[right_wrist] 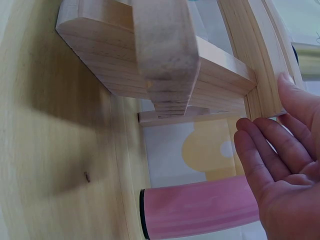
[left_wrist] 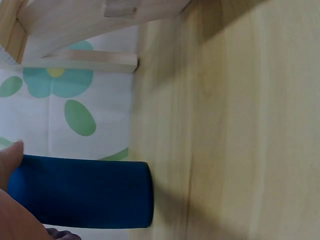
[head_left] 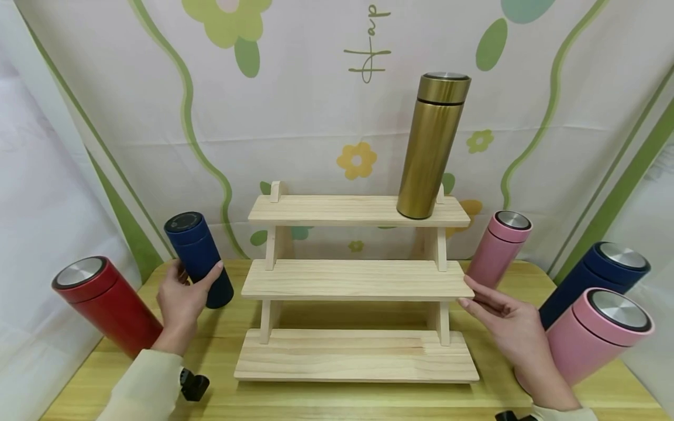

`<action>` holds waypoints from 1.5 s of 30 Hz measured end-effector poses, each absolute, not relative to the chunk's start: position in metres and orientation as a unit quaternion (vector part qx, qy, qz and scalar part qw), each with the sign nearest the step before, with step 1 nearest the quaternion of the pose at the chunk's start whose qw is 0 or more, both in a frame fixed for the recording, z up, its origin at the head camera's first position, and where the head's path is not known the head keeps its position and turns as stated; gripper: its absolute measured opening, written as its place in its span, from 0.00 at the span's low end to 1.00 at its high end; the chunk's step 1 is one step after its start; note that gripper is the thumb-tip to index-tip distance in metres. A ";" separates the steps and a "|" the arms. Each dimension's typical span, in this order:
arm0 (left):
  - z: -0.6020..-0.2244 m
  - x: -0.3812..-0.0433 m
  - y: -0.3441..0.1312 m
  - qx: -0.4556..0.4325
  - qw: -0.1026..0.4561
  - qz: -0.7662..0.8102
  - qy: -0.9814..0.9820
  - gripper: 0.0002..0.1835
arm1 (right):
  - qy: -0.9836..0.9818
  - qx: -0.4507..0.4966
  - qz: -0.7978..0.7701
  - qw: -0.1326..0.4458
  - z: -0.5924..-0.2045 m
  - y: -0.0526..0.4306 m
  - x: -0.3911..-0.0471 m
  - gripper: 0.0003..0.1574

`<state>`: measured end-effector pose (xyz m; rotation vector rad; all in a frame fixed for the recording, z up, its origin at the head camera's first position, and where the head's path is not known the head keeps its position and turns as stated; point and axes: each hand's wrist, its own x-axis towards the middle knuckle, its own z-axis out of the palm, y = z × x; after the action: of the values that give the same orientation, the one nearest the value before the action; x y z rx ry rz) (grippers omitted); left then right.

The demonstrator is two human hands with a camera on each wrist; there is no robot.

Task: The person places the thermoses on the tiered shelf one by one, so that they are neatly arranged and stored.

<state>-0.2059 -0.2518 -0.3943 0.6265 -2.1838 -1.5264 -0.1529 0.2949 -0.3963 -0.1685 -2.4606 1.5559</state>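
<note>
My left hand (head_left: 181,298) grips a dark blue thermos bottle (head_left: 202,257), thumb on its right side; part of the fingers is hidden behind it. The bottle stands near upright left of the wooden three-tier display shelf (head_left: 344,278). Its lower body (left_wrist: 90,192) shows in the left wrist view. At the right end of the middle tier, my right hand (head_left: 508,324) touches the wood with its fingertips. Loosely extended fingers (right_wrist: 265,152) show in the right wrist view, with the thumb against the tier's edge. A gold thermos bottle (head_left: 434,146) stands on the top tier's right side.
A red thermos bottle (head_left: 107,304) stands at the left, beside my left forearm. To the right are a slim pink bottle (head_left: 497,251), a second blue bottle (head_left: 590,280) and a wide pink bottle (head_left: 595,333). A patterned curtain (head_left: 316,105) hangs behind the wooden table (head_left: 210,362).
</note>
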 end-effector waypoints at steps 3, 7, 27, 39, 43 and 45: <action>-0.398 -0.207 -0.252 0.225 0.203 -0.546 -0.781 0.49 | -0.840 -0.058 0.528 0.113 -0.396 0.294 -0.153 0.37; -0.400 -0.209 -0.252 0.225 0.210 -0.543 -0.781 0.48 | -0.840 -0.058 0.527 0.115 -0.396 0.294 -0.153 0.37; -0.404 -0.212 -0.255 0.219 0.219 -0.538 -0.784 0.45 | -0.842 -0.064 0.524 0.110 -0.395 0.294 -0.153 0.38; -0.402 -0.211 -0.253 0.218 0.222 -0.539 -0.783 0.45 | -0.842 -0.062 0.523 0.116 -0.395 0.294 -0.153 0.37; -0.402 -0.210 -0.254 0.220 0.219 -0.535 -0.786 0.45 | -0.845 -0.068 0.518 0.113 -0.395 0.294 -0.153 0.37; -0.401 -0.210 -0.254 0.220 0.217 -0.534 -0.787 0.45 | -0.846 -0.069 0.515 0.114 -0.395 0.294 -0.153 0.37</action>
<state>-0.2099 -0.2536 -0.4014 0.6090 -2.1798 -1.4785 -0.1528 0.2936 -0.3950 -0.2013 -2.4819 1.5114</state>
